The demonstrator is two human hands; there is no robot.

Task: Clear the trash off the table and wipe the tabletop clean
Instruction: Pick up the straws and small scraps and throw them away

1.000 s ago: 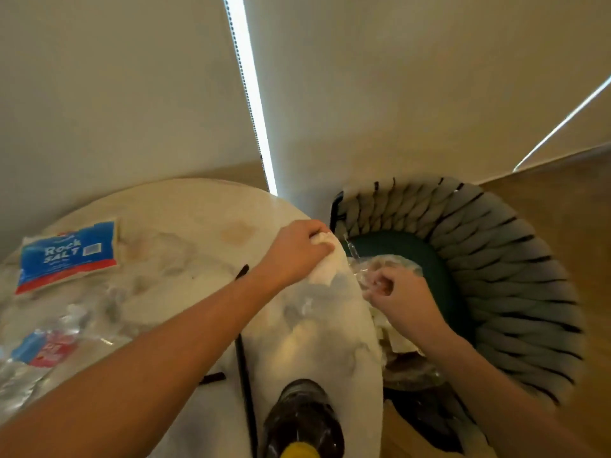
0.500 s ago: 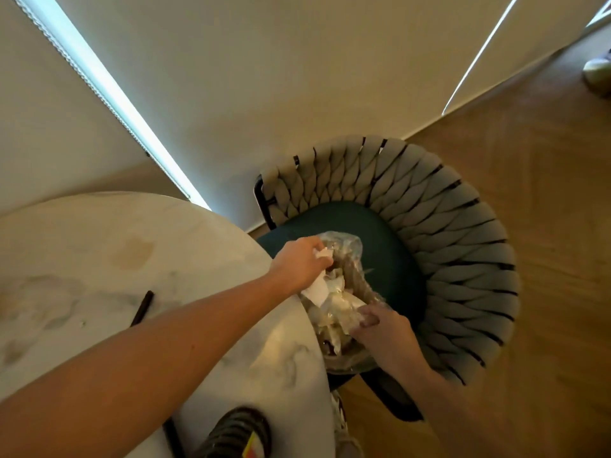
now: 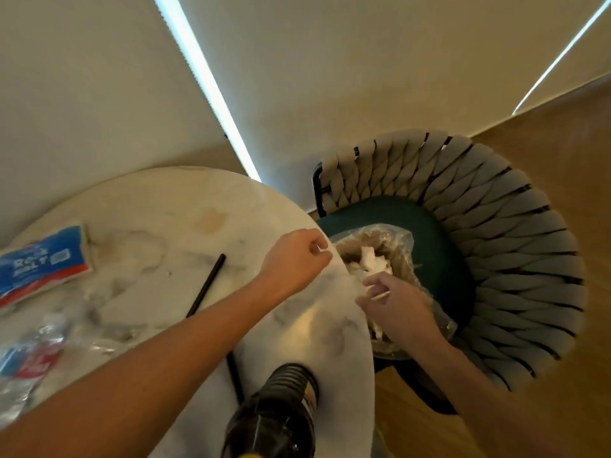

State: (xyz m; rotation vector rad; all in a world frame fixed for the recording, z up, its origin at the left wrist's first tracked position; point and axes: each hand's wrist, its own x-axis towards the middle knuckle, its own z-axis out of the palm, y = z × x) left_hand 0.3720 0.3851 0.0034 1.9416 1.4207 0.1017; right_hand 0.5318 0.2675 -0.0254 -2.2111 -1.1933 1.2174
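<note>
Blur smears the crushed clear bottle (image 3: 29, 358) cut off at the round marble desk (image 3: 185, 209) edge, while left hand (image 3: 294, 259) curls loosely, holding nothing, and right hand (image 3: 393, 302) pinches the crinkly trash bag (image 3: 396, 246) on the woven chair (image 3: 496, 226).

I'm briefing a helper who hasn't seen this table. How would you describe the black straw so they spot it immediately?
Start at the round marble table. Near its middle, just beyond the left forearm, lies the black straw. It is the only thin, dark, straight stick there, unlike the blue Rock Salt packet and crumpled clear bottle further left.
</note>
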